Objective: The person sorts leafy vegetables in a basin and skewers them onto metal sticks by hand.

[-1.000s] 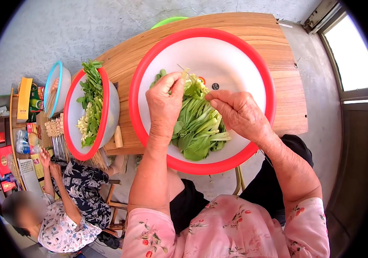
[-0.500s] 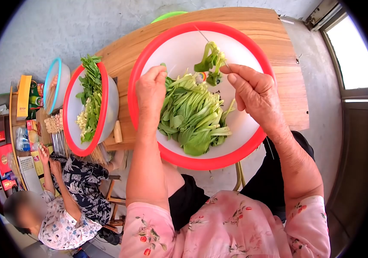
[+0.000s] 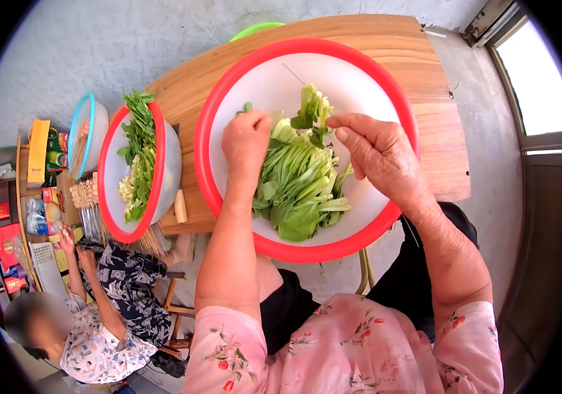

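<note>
My right hand (image 3: 381, 152) pinches a thin skewer (image 3: 293, 73) that carries folded leafy greens (image 3: 310, 108). Its bare tip points up and left over the large red-rimmed white basin (image 3: 307, 251). My left hand (image 3: 245, 146) is closed at the basin's left side, with a bit of green leaf (image 3: 248, 106) poking out above its fingers. Most of that leafy green is hidden by the hand. Below both hands, a pile of leafy greens (image 3: 301, 190) lies in the basin, pale stems mostly toward the top and right.
The basin stands on a wooden table (image 3: 438, 125). To the left are a second red-rimmed basin (image 3: 158, 157) with skewered greens, a blue-rimmed bowl (image 3: 97, 141) and bundled skewers (image 3: 94, 210). Another person (image 3: 120, 289) sits at lower left, hands raised.
My left hand has moved right, closer to the skewer. My right hand and the skewer have shifted slightly left and down.
</note>
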Demonstrator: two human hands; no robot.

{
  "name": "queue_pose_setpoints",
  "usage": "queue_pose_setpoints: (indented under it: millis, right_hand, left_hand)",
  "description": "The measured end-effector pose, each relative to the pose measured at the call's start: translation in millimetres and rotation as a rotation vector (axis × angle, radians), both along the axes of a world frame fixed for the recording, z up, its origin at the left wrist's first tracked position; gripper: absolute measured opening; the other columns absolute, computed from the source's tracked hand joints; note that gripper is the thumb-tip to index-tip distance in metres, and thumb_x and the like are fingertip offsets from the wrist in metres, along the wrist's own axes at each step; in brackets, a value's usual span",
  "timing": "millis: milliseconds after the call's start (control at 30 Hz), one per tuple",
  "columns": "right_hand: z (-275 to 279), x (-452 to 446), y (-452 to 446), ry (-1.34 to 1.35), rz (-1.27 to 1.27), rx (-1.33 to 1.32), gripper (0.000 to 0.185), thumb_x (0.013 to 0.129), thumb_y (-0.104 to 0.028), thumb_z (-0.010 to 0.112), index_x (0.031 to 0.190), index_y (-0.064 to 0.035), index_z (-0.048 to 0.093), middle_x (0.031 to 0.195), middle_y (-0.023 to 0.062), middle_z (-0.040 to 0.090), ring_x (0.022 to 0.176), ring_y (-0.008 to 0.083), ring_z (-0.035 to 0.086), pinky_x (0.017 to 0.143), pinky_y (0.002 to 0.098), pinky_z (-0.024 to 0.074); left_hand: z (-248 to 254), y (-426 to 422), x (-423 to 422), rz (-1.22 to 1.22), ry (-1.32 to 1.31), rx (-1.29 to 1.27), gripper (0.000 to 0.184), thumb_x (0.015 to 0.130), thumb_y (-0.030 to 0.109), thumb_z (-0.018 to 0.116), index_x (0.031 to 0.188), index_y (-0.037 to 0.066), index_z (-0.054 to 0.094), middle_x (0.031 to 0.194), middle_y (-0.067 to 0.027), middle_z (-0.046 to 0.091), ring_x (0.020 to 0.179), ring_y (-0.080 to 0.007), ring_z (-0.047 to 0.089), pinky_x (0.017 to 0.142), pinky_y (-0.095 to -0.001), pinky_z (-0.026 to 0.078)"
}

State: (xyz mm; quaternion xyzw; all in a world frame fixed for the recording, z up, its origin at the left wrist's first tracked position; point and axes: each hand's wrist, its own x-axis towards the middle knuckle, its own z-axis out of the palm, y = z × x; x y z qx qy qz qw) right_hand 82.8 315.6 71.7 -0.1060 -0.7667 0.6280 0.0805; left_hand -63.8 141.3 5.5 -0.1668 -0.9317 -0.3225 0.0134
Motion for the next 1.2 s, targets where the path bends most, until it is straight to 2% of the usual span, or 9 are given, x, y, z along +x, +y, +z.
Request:
queue_pose_setpoints:
  millis: [33, 200, 500, 633, 700, 900, 933, 1000, 1200]
  right_hand:
    - [-1.8, -0.2, -1.4, 0.03, 0.012, 0.041, 0.023, 0.094, -0.015, 0.053, 0.108, 0.0006, 0.062, 0.063, -0.0014, 0.053, 0.047, 0.0045, 0.043, 0.045, 0.02, 0.0376]
    - [-3.0, 0.3, -7.8, 0.001, 0.09, 0.073, 0.022, 0.093, -0.014, 0.054, 0.105, 0.0016, 0.063, 0.059, 0.0011, 0.053, 0.045, 0.0058, 0.045, 0.044, 0.0227, 0.0398]
    - [-11.4, -1.5, -16.8, 0.036, 0.116, 0.118, 0.02, 0.092, -0.013, 0.056, 0.103, 0.0023, 0.063, 0.057, 0.0047, 0.053, 0.045, 0.0081, 0.046, 0.046, 0.0259, 0.041]
    - [-8.8, -2.0, -16.8, 0.021, 0.125, 0.12, 0.02, 0.092, -0.012, 0.056, 0.103, 0.0025, 0.063, 0.057, 0.005, 0.054, 0.045, 0.0082, 0.046, 0.046, 0.0261, 0.0411]
    - [-3.3, -1.6, -17.0, -0.006, 0.099, 0.135, 0.016, 0.085, -0.01, 0.058, 0.094, 0.0025, 0.064, 0.068, 0.0211, 0.06, 0.065, 0.0349, 0.062, 0.061, 0.0395, 0.048]
    - [-6.7, -1.9, -17.9, 0.038, 0.103, 0.167, 0.016, 0.085, -0.01, 0.058, 0.094, 0.0027, 0.064, 0.069, 0.0217, 0.061, 0.067, 0.0355, 0.062, 0.061, 0.0397, 0.048]
    - [-7.8, -1.8, -18.1, 0.037, 0.103, 0.167, 0.016, 0.085, -0.01, 0.058, 0.094, 0.0027, 0.064, 0.069, 0.0217, 0.061, 0.067, 0.0355, 0.062, 0.061, 0.0397, 0.048]
    - [-9.5, -1.6, -18.3, 0.023, 0.123, 0.144, 0.019, 0.091, -0.011, 0.057, 0.103, 0.0021, 0.063, 0.062, 0.0065, 0.055, 0.047, 0.0092, 0.046, 0.048, 0.0265, 0.0415]
    - [-10.3, -2.1, -18.8, 0.041, 0.091, 0.124, 0.02, 0.092, -0.012, 0.056, 0.103, 0.0022, 0.063, 0.058, 0.004, 0.053, 0.046, 0.0079, 0.046, 0.046, 0.0253, 0.0407]
  left_hand:
    - [4.3, -1.0, -1.7, -0.002, 0.003, -0.001, 0.01, 0.075, 0.01, 0.066, 0.083, 0.005, 0.069, 0.077, -0.0104, 0.066, 0.069, -0.0242, 0.062, 0.064, -0.0346, 0.049]
    - [15.1, 1.6, -0.3, 0.043, -0.138, 0.641, 0.015, 0.082, 0.01, 0.065, 0.087, -0.004, 0.066, 0.063, 0.0002, 0.058, 0.058, -0.0043, 0.048, 0.053, -0.0214, 0.041]
    - [42.8, 3.9, 18.3, 0.035, -0.15, 0.547, 0.017, 0.085, 0.011, 0.064, 0.093, -0.003, 0.066, 0.07, 0.006, 0.053, 0.062, -0.0022, 0.042, 0.053, -0.0183, 0.034]
    - [45.5, 5.4, 20.9, 0.029, -0.093, 0.563, 0.014, 0.083, 0.01, 0.065, 0.087, -0.004, 0.066, 0.063, 0.0023, 0.055, 0.056, -0.003, 0.044, 0.05, -0.0211, 0.038]
    - [45.9, 4.8, 21.4, 0.039, -0.145, 0.539, 0.017, 0.084, 0.011, 0.065, 0.092, -0.003, 0.066, 0.068, 0.0061, 0.051, 0.059, -0.0018, 0.04, 0.05, -0.0188, 0.032]
    - [43.8, 5.1, 20.9, 0.009, -0.125, 0.531, 0.016, 0.084, 0.011, 0.065, 0.092, -0.003, 0.066, 0.068, 0.0061, 0.051, 0.059, -0.0018, 0.04, 0.05, -0.019, 0.032]
    - [43.3, 4.9, 20.7, 0.009, -0.126, 0.531, 0.016, 0.084, 0.011, 0.065, 0.092, -0.003, 0.066, 0.068, 0.0061, 0.051, 0.059, -0.0018, 0.04, 0.05, -0.019, 0.032]
    - [42.2, 4.5, 20.2, -0.009, -0.107, 0.519, 0.016, 0.084, 0.011, 0.065, 0.092, -0.003, 0.066, 0.069, 0.005, 0.053, 0.06, -0.0025, 0.043, 0.052, -0.0193, 0.035]
    - [43.5, 9.3, 29.8, -0.154, -0.068, 0.536, 0.012, 0.083, 0.01, 0.065, 0.086, -0.001, 0.067, 0.064, -0.0022, 0.059, 0.058, -0.0057, 0.051, 0.054, -0.0227, 0.043]
